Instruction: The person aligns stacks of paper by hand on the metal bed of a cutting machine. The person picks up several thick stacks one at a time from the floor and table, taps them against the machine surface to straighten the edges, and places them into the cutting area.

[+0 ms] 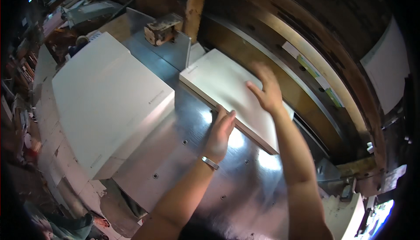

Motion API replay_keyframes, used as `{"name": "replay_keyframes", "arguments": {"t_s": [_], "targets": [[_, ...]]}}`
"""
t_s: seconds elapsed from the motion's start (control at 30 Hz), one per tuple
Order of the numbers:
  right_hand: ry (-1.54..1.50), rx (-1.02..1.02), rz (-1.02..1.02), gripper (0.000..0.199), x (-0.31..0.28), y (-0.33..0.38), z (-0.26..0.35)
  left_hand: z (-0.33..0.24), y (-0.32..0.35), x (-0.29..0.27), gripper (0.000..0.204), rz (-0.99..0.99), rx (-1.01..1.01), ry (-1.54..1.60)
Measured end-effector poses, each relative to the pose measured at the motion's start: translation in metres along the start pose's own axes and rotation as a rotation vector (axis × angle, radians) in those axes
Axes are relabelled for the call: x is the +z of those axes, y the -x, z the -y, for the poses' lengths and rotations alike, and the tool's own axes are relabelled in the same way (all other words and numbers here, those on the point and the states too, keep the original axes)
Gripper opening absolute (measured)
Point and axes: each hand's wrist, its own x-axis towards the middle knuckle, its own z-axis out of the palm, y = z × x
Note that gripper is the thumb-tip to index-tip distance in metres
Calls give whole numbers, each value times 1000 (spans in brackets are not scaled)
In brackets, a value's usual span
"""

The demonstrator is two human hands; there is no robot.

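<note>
A stack of white paper sheets [223,76] lies on the shiny metal bed [183,152] of what looks like a paper cutter. My left hand [220,135] is at the stack's near-left side, its fingers stretched out along that edge; a metal bracelet [210,163] circles the wrist. Above the far-right part of the stack is my right hand [268,90], thumb and fingers apart, the fingertips smeared by motion. Whether it touches the top sheet I cannot tell. A larger, thicker white stack [111,95] stands to the left, with neither hand on it.
A worn block [162,31] sits by an upright metal plate [175,50] beyond the stacks. The machine's long beam [306,52] curves across the back and right. Papers and clutter [83,10] fill the far left. A lit screen [379,218] shows at the lower right.
</note>
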Motion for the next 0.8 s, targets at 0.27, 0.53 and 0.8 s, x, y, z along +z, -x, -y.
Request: {"name": "replay_keyframes", "arguments": {"t_s": [0.27, 0.53, 0.8], "targets": [[610, 107, -327, 90, 17, 111, -35, 6, 6, 0, 49, -180, -88, 40], [577, 209, -262, 84, 122, 330, -26, 27, -8, -22, 22, -347, -55, 236], [204, 426, -726, 73, 245, 535, 27, 17, -10, -43, 48, 121, -167, 91]]}}
